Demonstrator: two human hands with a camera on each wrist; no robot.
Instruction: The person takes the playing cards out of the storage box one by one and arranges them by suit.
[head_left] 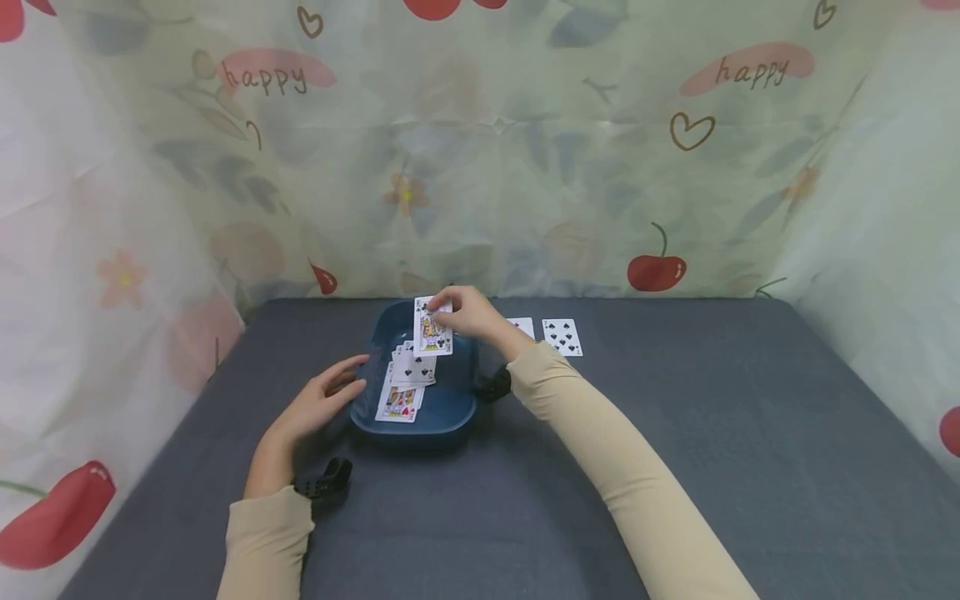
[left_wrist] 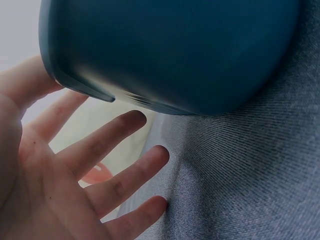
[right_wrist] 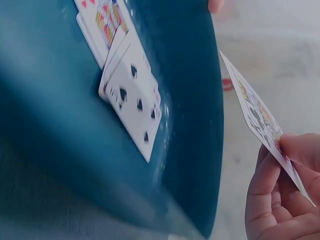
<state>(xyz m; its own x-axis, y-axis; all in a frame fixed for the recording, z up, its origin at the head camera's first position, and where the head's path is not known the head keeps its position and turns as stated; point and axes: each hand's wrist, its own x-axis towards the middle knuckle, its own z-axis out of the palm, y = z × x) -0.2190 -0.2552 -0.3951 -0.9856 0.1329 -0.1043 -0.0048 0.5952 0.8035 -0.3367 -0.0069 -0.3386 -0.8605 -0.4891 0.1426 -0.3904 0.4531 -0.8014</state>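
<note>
My right hand [head_left: 474, 315] pinches a playing card [head_left: 432, 333], a face card with black club marks, between thumb and fingers above the far part of a dark blue basin [head_left: 459, 392]. In the right wrist view the card [right_wrist: 260, 120] is seen nearly edge-on. Inside the basin, a spade card [head_left: 414, 371] lies over other overlapping cards, and a face card with a red heart [head_left: 400, 405] sits below them. At the basin's left side is my left hand [head_left: 311, 408], its fingers spread and relaxed. The left wrist view shows the thumb and a finger meeting the rim [left_wrist: 55, 65].
To the right of the basin, a spade card [head_left: 562, 337] lies face up on the dark grey tabletop [head_left: 675, 433]. Beside it, a card with a red mark [head_left: 522, 327] is partly hidden by my right wrist. A patterned curtain [head_left: 495, 208] stands behind the table.
</note>
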